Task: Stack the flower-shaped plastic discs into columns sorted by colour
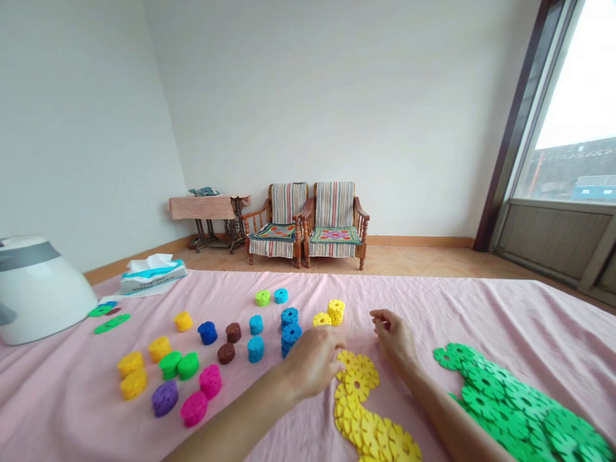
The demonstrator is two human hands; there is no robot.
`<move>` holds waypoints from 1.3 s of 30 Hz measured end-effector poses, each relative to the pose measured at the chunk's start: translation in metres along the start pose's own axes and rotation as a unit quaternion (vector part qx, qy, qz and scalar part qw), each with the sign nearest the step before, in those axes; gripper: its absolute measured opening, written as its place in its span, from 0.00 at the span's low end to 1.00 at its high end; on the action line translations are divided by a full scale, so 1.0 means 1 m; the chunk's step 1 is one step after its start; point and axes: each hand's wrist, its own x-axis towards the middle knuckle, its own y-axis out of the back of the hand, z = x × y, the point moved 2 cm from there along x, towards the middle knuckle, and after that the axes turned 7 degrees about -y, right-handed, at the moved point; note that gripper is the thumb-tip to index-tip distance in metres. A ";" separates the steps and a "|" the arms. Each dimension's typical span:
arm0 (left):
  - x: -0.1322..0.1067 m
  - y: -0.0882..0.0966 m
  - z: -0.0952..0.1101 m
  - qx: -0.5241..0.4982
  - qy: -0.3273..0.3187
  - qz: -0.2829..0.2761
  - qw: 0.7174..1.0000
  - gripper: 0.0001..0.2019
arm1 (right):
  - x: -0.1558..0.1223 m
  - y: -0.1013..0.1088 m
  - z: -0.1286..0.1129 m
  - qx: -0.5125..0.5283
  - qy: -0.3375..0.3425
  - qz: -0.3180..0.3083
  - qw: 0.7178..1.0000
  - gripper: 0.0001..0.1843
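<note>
My left hand (315, 360) hovers at the upper left edge of a spread of yellow flower-shaped discs (357, 385), thumb and fingers curved and apart; nothing shows between them. To its right, my right hand (393, 333) is raised with fingers loosely curled and no object visible in it. Just beyond the left hand stand a taller yellow stack (336, 311) and a shorter yellow stack (322, 319), partly covered by that hand. Blue stacks (290, 337) sit close to the left wrist. Green discs (510, 398) are heaped right of my right forearm.
Stacks of pink (194, 408), purple (164, 398), brown (226, 353) and orange-yellow discs (133, 384) stand at left on the pink cloth (96, 398). A tissue box (153, 276) and a white kettle (43, 295) are farther left. Two wooden chairs (335, 221) stand against the wall.
</note>
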 end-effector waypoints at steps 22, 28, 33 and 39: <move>0.008 -0.002 0.001 -0.012 -0.041 0.058 0.997 0.19 | 0.006 -0.002 0.014 -0.092 0.030 -0.024 0.995 0.15; 0.025 0.033 -0.036 0.023 0.073 0.089 0.993 0.20 | 0.006 -0.003 0.014 -0.098 0.029 -0.029 0.994 0.15; 0.031 0.028 -0.054 0.035 0.095 0.068 0.993 0.21 | 0.007 -0.005 0.016 -0.102 0.030 -0.029 0.994 0.15; 0.030 0.022 -0.055 0.036 0.090 0.062 0.993 0.21 | 0.006 -0.004 0.014 -0.108 0.036 -0.031 0.993 0.16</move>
